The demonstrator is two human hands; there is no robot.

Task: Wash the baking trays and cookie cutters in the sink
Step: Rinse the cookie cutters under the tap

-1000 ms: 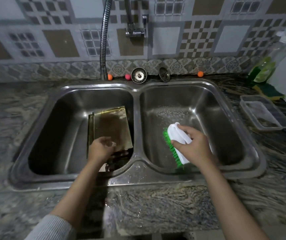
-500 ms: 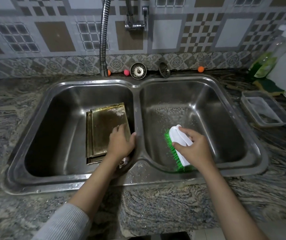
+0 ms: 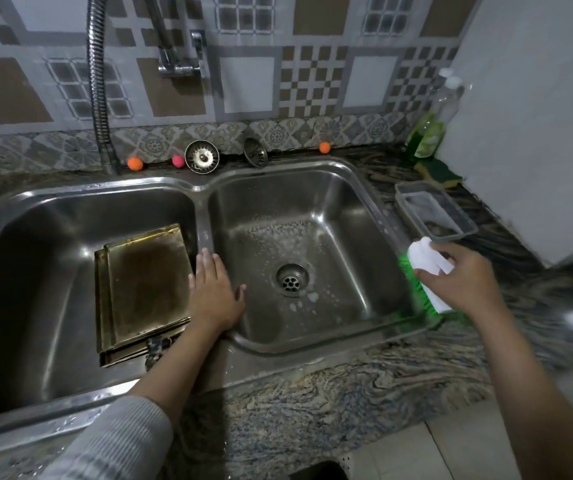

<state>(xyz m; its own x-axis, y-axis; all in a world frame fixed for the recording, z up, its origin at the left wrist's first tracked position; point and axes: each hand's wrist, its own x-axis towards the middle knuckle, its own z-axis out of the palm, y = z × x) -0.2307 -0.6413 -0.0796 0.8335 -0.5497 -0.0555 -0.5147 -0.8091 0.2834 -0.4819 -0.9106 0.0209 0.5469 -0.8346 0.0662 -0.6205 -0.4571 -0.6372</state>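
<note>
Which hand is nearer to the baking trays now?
Left. The left hand lies flat beside the baking trays' right edge; the right hand holds the brush past the right basin.

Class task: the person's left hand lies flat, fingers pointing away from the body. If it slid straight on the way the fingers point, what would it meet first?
The left hand lies on the divider between the two basins, fingers pointing at the back wall. It would probably follow the divider, then meet the sink strainer on the back ledge.

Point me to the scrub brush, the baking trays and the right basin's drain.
scrub brush (image 3: pixel 428 259): head view, on its white handle.
baking trays (image 3: pixel 146 285): head view, middle of the top tray's face.
drain (image 3: pixel 292 280): head view, on the strainer holes in the right basin.
</note>
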